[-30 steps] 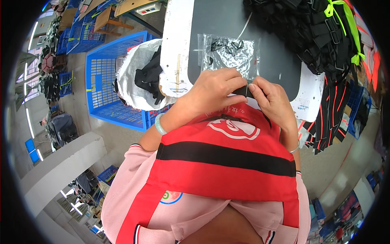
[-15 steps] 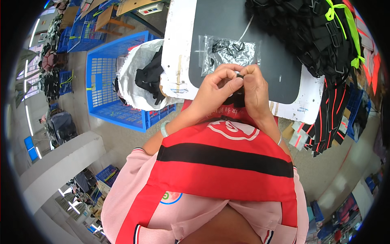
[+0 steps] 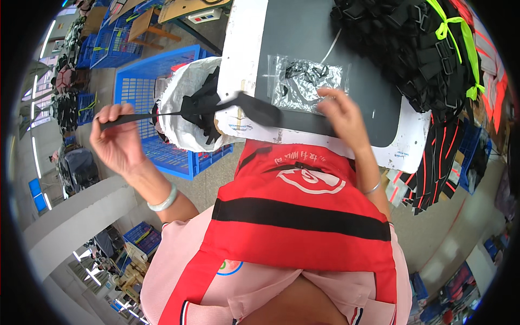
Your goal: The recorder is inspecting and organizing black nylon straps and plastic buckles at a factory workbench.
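My left hand [image 3: 120,141] is out at the left, its fingers closed on one end of a black webbing strap [image 3: 258,110]. The strap stretches rightward through the air, past the white sack and over the table's near left edge; its wider far end is blurred by motion. Above the table's near part is my right hand [image 3: 345,118], fingers loosely bent and apart, with nothing visible in them. Just beyond it lies a clear plastic bag [image 3: 281,100] containing small black parts.
A white sack [image 3: 174,130] with black straps sits in a blue crate [image 3: 184,167] left of the white-edged table [image 3: 232,57]. A heap of black straps with buckles [image 3: 401,49], tied with neon-yellow ribbon [image 3: 470,49], covers the far right. Striped straps [image 3: 436,168] hang at the right edge.
My hands were together at the table's near edge, pinching a small black piece. The left has swung far left, pulling the strap out; the right has moved slightly right and opened.
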Motion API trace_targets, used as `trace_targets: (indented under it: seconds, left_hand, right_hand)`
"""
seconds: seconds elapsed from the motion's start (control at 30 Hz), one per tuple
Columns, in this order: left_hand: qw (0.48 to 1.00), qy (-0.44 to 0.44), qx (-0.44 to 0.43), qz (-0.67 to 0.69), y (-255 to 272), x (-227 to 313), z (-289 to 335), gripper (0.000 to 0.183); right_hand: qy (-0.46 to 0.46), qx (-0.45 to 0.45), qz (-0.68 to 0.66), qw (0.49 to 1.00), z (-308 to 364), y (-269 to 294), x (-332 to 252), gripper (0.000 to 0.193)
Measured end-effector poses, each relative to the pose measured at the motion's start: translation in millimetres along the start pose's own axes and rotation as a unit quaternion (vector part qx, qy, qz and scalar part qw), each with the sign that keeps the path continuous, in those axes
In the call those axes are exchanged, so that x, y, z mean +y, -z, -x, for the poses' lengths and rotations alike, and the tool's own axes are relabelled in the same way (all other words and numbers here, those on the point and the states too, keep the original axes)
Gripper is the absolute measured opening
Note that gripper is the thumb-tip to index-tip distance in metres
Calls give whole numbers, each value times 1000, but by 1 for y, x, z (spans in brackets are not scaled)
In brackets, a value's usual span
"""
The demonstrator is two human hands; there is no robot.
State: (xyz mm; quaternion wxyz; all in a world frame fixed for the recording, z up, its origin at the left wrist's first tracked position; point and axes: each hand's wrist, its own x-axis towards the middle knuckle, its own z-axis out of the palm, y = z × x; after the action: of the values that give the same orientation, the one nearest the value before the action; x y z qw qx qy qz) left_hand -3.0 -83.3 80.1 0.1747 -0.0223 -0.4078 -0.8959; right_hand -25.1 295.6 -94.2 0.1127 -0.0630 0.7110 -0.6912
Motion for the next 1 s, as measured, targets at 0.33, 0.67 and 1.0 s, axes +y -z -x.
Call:
trace_targets:
  seconds: [0.33,0.67,1.0]
  left_hand:
    - [753,-8,36,-657,98,-71,-4,16]
    - [777,44,-87,-622,44,-190,21,12]
    - [886,264,-204,-322,-35,-253,34,16]
  right_hand:
    - [-24,199,-380,903,-99,70,5,36]
    - [-69,217,-219,949,-84,31,4,18]
    - [-111,-2,-176,978,-16,-12,9,26]
